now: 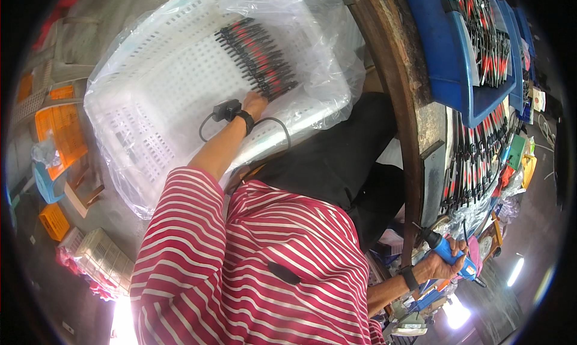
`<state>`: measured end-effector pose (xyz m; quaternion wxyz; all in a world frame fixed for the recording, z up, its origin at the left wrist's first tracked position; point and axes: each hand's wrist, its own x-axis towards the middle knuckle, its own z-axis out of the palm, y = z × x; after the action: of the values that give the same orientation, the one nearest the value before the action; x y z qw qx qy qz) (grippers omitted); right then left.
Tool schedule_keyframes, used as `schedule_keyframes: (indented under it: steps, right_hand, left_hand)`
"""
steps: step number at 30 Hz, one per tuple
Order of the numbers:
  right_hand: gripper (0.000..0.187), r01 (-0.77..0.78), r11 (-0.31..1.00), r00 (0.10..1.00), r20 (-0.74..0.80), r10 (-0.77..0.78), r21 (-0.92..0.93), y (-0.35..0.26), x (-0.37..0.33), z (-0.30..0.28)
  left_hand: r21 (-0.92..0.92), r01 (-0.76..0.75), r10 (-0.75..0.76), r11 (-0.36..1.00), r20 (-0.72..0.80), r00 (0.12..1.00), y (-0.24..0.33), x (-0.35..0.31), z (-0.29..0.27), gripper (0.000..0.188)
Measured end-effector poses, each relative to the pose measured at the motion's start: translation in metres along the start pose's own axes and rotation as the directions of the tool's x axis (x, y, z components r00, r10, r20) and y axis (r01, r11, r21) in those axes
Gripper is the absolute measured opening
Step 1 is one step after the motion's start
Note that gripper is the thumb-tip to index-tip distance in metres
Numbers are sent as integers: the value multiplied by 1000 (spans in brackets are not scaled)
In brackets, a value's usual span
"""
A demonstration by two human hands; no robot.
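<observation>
My left hand (256,105) reaches into a large white plastic basket (129,135) lined with clear plastic film. Its fingers are curled against the near end of a row of slim black and red parts (255,57); what they pinch is hidden. The parts lie side by side on the basket's floor. My right hand (449,262), off to the right beside the workbench, is wrapped round a blue electric screwdriver (452,258). The tool's black nose and thin bit point up and left, away from the basket.
The worn, curved workbench edge (399,75) runs between my legs and the bench top. More black and red parts (475,159) lie there, below a blue bin (439,51) filled with similar ones. Orange crates (63,135) and a wrapped stack (102,255) stand on the left.
</observation>
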<state>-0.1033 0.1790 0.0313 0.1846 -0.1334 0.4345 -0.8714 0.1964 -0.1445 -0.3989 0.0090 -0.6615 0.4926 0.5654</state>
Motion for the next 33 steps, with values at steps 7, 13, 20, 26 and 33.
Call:
schedule_keyframes:
  steps: [7,13,20,26,33]
  right_hand:
    - [23,12,999,1000,3,-12,33,-4,1,-1]
    - [25,23,1000,1000,6,-24,15,-5,0,-7]
    - [23,58,998,998,3,-58,1,-6,-3,-11]
    - [24,120,993,992,-33,-119,15,-5,-5,-8]
    - [25,130,986,991,20,-133,102,-13,-9,-13]
  left_hand:
    - [692,-555,364,461,423,830,-21,18,-5,16]
    - [686,-533,455,495,318,832,-30,20,-2,17]
    - [618,-594,559,515,283,779,-63,45,11,8]
    - [662,-674,598,329,406,691,-73,67,13,10]
    - [666,-304,240,681,189,952,1,23,-36,3]
